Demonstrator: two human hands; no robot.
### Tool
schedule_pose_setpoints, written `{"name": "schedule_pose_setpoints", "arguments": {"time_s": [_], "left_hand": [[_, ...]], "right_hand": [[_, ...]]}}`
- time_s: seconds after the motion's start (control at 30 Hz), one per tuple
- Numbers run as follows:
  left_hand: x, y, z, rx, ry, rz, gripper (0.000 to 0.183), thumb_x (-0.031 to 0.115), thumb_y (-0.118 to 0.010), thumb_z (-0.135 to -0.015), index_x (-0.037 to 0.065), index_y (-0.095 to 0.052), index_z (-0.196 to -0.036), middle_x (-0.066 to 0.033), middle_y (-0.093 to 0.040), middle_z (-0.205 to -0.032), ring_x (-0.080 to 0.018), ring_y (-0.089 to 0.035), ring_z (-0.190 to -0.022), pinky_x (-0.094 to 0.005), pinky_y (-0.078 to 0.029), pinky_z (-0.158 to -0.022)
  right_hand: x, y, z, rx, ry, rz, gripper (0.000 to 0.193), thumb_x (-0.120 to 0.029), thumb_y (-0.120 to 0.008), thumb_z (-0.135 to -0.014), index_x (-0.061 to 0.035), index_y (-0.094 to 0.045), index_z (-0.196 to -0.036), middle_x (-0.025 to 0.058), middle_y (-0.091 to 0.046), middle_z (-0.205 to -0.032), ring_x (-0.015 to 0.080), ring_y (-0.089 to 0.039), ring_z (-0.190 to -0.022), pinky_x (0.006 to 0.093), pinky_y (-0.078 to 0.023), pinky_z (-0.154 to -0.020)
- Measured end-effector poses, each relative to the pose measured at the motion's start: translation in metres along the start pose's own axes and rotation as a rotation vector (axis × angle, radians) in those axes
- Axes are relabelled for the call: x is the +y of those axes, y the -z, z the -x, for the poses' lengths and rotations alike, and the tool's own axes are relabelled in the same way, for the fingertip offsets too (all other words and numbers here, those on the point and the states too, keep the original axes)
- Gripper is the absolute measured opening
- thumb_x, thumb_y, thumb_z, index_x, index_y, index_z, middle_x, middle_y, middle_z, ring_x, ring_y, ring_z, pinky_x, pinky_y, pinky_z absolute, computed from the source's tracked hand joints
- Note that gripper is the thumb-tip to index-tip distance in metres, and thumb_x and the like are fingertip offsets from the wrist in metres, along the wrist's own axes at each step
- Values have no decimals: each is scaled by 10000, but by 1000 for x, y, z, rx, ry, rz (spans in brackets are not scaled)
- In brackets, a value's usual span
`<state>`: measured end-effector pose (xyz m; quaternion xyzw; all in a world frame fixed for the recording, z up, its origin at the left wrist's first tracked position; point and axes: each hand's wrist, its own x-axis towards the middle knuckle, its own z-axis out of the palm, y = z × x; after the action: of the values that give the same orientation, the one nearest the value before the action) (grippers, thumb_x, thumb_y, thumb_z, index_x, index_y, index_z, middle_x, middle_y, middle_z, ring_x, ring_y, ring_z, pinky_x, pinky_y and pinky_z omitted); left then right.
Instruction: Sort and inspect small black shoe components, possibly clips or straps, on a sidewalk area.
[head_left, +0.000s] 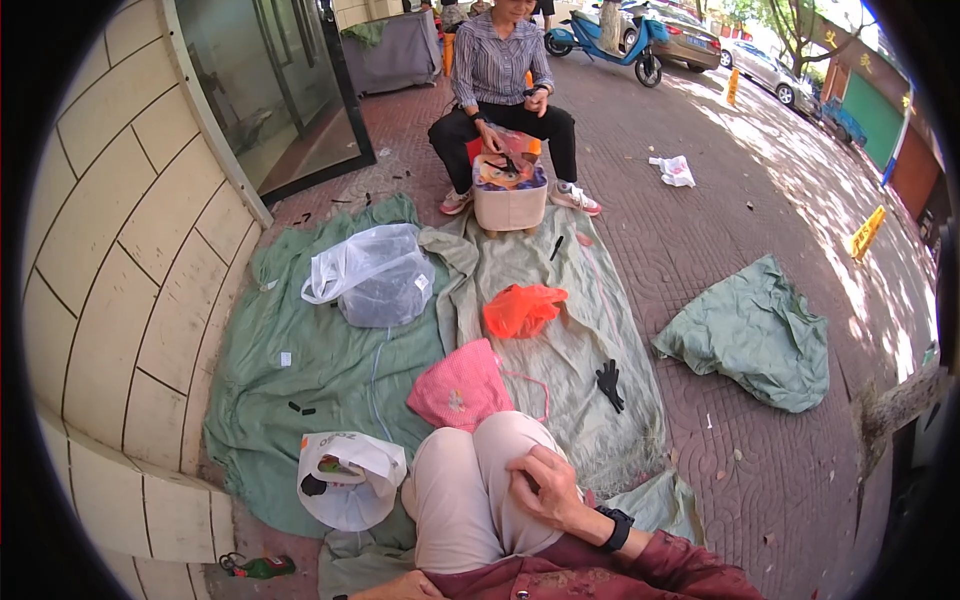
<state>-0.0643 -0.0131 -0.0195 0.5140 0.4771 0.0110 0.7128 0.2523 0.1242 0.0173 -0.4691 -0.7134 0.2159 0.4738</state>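
My right hand (548, 492) rests on my right knee, its fingers loosely bent and apart, with nothing seen in them. A dark watch is on that wrist. My left hand (408, 587) lies by my left hip at the lower edge; its fingers are mostly hidden. Just beyond my knees a pink cloth item (462, 388) with a strap lies on the ground sheet. A white plastic bag (350, 482) with things inside stands left of my legs. To the right of the pink cloth lies a black glove (609, 385), and a red plastic bag (522, 311) sits farther off.
Green woven sheets (270, 400) cover the paving. A clear plastic bag (385, 290) lies at left. Across from me a seated person (503, 70) handles dark items over a pale bin (511, 208). A folded green sheet (750, 335) lies at right; a tiled wall (130, 300) stands left.
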Motion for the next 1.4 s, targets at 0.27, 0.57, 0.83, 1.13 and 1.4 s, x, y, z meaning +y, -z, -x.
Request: {"name": "schedule_pose_setpoints", "arguments": {"time_s": [0.27, 0.57, 0.83, 1.13, 1.4], "left_hand": [[2, 27, -32, 35, -162, -83, 200, 206, -755, -797, 9, -735, -768, -48, -614, -557, -76, -509, -521, -291, -434, -499], [18, 13, 2, -198, 82, -106, 269, 190, -660, -888, -42, -706, -758, 33, -635, -596, -49, -555, -570, -229, -457, -551], [20, 10, 9, -82, 190, 119, 201, 181, -762, -827, -17, -758, -794, 32, -641, -621, -27, -542, -554, -205, -449, -505], [44, 11, 17, -122, 330, -59, 186, 176, -748, -830, -3, -767, -787, 19, -659, -621, -44, -559, -559, -218, -481, -556], [1, 43, -8, -151, 376, -218, 290, 117, -680, -811, 3, -605, -555, 77, -490, -509, -10, -436, -512, -204, -365, -497]], "right_hand": [[-7, 0, 9, -33, 9, 15, 175, 9, -646, -727, -53, -639, -890, 107, -545, -737, 299, -593, -680, 380, -484, -614], [-1, -2, 7, -17, 1, 5, 122, -15, -632, -759, -46, -594, -871, 119, -511, -768, 306, -567, -712, 392, -457, -617], [8, 3, 2, 44, -56, -83, 151, 26, -611, -742, -34, -605, -881, 106, -509, -741, 286, -558, -689, 365, -451, -611], [153, 21, 69, 333, -768, -156, 124, -24, -585, -826, -7, -683, -900, 89, -619, -718, 121, -571, -643, 269, -481, -623], [316, 34, 126, 393, -907, 300, 172, -37, -553, -736, -1, -666, -862, 170, -631, -817, 319, -634, -775, 402, -504, -737]]}}
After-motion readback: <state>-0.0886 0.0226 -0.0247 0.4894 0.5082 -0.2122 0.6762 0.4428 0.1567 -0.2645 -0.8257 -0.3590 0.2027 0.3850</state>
